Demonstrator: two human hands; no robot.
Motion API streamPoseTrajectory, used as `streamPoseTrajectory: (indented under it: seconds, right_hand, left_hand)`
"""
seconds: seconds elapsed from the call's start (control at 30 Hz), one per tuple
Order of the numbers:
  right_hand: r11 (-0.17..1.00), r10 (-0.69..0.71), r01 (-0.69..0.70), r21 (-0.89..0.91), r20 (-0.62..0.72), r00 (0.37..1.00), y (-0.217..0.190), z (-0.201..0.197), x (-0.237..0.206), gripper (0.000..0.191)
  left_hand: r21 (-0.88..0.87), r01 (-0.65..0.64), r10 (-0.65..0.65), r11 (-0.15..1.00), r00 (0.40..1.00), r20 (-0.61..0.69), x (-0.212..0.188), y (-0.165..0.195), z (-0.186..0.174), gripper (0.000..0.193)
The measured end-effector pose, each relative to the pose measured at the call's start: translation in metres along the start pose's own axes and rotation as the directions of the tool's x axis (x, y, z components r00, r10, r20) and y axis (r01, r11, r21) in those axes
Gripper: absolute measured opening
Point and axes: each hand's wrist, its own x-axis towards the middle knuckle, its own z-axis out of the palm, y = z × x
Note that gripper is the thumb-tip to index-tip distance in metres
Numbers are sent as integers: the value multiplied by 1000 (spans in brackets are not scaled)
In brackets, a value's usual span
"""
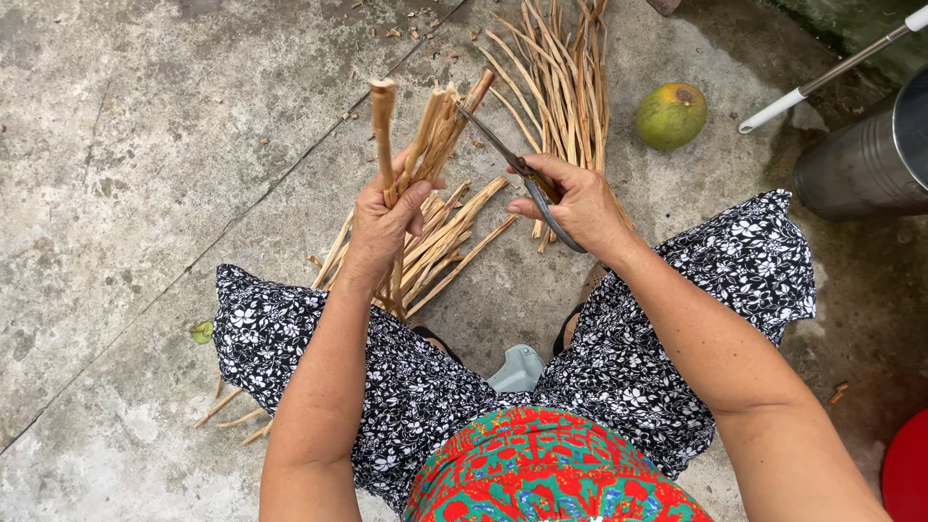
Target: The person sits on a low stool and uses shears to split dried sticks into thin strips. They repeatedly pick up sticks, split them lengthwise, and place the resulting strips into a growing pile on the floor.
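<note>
My left hand [384,218] grips a small bundle of dry tan stalks [427,130], holding them upright above the concrete floor. My right hand [578,201] holds a pair of metal scissors [503,150] with its blades open, the tips reaching into the top of the bundle. More cut stalks [452,242] lie on the floor just below my left hand. A longer fan of uncut stalks [559,82] lies further away, behind the right hand.
A green-orange round fruit [671,115] sits on the floor at the upper right. A steel pot [870,159] and a white-handled pole [831,70] stand at the right edge, a red container [907,469] at the lower right. A pale plastic stool [517,369] shows between my knees.
</note>
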Motion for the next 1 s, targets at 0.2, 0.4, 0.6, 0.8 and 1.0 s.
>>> streamPoseTrajectory:
  seconds: [0.2, 0.4, 0.6, 0.8, 1.0]
  right_hand:
    - [988, 120, -117, -102, 19, 993, -5, -1, -1, 58]
    - [983, 165, -157, -90, 84, 983, -6, -2, 4, 59]
    - [991, 133, -132, -16, 130, 983, -3, -1, 5, 56]
    - [988, 154, -154, -9, 122, 981, -2, 1, 6, 56]
    - [972, 165, -151, -178, 69, 984, -9, 4, 7, 58]
  left_hand:
    - [-162, -51, 53, 986, 999, 11, 3, -5, -5, 31]
    - [-86, -53, 53, 995, 999, 1, 3, -12, -8, 29]
    - [-20, -68, 67, 997, 996, -56, 4, -12, -9, 30]
    - [107, -70, 76, 992, 996, -47, 3, -12, -7, 28]
    - [151, -55, 64, 987, 996, -55, 2, -13, -5, 27]
